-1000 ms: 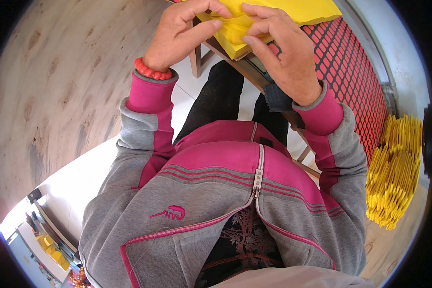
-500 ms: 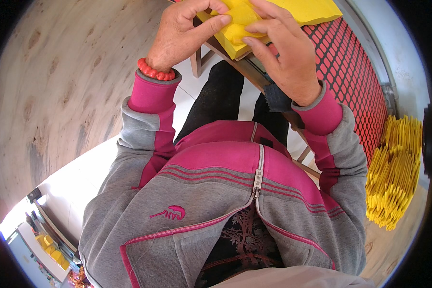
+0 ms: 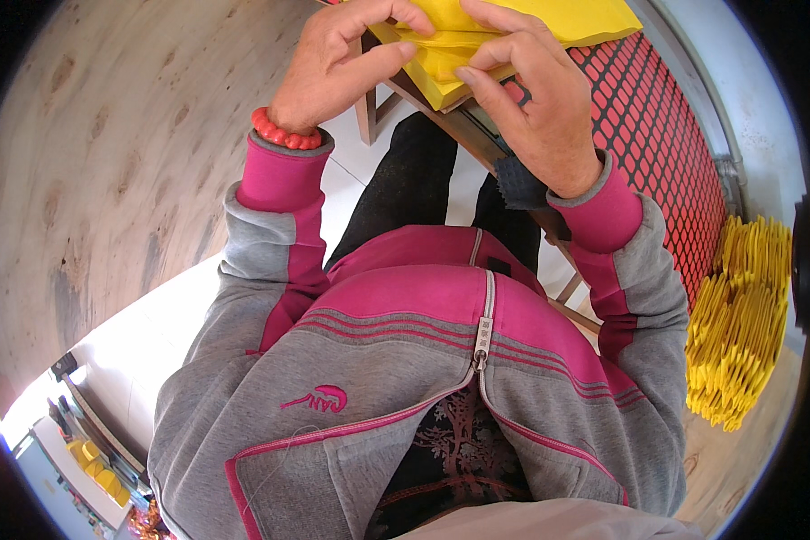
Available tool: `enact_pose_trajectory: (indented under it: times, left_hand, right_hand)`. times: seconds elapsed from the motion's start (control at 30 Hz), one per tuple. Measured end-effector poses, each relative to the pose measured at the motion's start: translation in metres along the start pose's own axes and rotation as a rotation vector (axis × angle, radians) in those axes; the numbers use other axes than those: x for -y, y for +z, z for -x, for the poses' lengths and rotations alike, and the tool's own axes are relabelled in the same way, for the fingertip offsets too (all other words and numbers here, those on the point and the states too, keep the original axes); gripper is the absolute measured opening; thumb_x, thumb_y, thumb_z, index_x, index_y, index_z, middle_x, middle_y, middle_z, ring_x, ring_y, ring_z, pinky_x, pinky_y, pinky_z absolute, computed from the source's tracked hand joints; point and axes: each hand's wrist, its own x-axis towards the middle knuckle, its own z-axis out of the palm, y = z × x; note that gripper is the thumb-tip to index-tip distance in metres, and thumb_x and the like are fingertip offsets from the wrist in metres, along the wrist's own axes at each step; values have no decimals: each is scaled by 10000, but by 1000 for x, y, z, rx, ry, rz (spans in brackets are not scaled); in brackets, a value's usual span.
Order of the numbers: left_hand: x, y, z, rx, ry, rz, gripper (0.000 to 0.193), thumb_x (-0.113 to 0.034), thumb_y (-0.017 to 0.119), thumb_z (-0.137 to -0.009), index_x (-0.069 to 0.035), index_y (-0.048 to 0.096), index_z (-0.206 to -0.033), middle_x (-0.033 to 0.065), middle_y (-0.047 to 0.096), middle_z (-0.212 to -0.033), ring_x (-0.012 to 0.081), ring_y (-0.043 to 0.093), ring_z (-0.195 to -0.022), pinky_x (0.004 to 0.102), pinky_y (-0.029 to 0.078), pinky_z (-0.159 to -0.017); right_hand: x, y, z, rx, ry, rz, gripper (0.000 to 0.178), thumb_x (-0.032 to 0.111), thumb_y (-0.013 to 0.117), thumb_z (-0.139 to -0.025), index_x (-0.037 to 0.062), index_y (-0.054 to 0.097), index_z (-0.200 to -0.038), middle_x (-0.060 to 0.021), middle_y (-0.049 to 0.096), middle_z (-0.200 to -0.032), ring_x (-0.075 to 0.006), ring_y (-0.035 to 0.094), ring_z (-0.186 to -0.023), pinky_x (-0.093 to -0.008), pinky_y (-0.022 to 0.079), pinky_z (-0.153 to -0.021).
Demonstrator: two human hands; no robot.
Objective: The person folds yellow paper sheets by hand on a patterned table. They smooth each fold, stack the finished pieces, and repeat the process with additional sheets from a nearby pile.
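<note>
red surface (image 3: 654, 106): yellow paper (image 3: 443, 63) between left fingers (image 3: 389, 60), parted, and right fingers (image 3: 490, 92), grip unclear.

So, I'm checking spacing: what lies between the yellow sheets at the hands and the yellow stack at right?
In the head view, a red-and-black patterned surface lies between the yellow sheets and yellow stack.

Beyond the right hand (image 3: 544, 112), the yellow paper (image 3: 594, 20) is cut off by the top edge; part of the red mat (image 3: 648, 99) is hidden behind that hand.
</note>
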Motion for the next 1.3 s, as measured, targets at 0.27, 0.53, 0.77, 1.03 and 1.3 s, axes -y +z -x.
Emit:
enact_pose_trajectory:
  times: [0.27, 0.53, 0.77, 1.03, 1.3]
  left_hand:
    - [5, 4, 3, 12, -136, 83, 53, -8, 683, -953, -27, 645, -983, 1, 637, -867, 84, 587, -832, 245, 467, -740]
    - [17, 15, 9, -122, -214, 312, 47, -10, 664, -989, -38, 631, -1007, -34, 623, -932, 36, 562, -853, 191, 452, -718]
    - [28, 12, 11, -161, -180, 339, 100, 35, 650, -966, -40, 638, -1032, -31, 626, -968, 57, 569, -870, 215, 463, -759]
    - [-8, -3, 2, 61, -93, -26, 113, 57, 665, -884, -26, 666, -962, 48, 661, -913, 127, 614, -850, 260, 471, -782]
    - [7, 12, 6, -119, -276, 316, 65, -11, 690, -967, -45, 641, -993, -28, 631, -927, 51, 569, -828, 217, 462, -718]
  right_hand:
    - [-2, 0, 2, -36, -20, 68, 246, -8, 800, -776, 24, 613, -932, -251, 666, -1229, -368, 694, -1024, -375, 564, -843]
    - [0, -3, -1, 60, -76, 170, 170, 25, 770, -813, 28, 664, -945, -242, 640, -1315, -394, 650, -1152, -437, 514, -992]
    - [0, -1, 1, 44, -18, 100, 163, 9, 767, -805, 26, 653, -921, -237, 652, -1302, -380, 646, -1177, -423, 514, -992]
    - [-2, 2, 2, 1, -18, 107, 199, -2, 787, -781, 20, 632, -904, -244, 668, -1268, -373, 660, -1152, -407, 529, -962]
    - [1, -2, -1, -18, -50, 89, 204, 14, 797, -777, 21, 636, -902, -247, 649, -1296, -400, 648, -1139, -426, 520, -978]
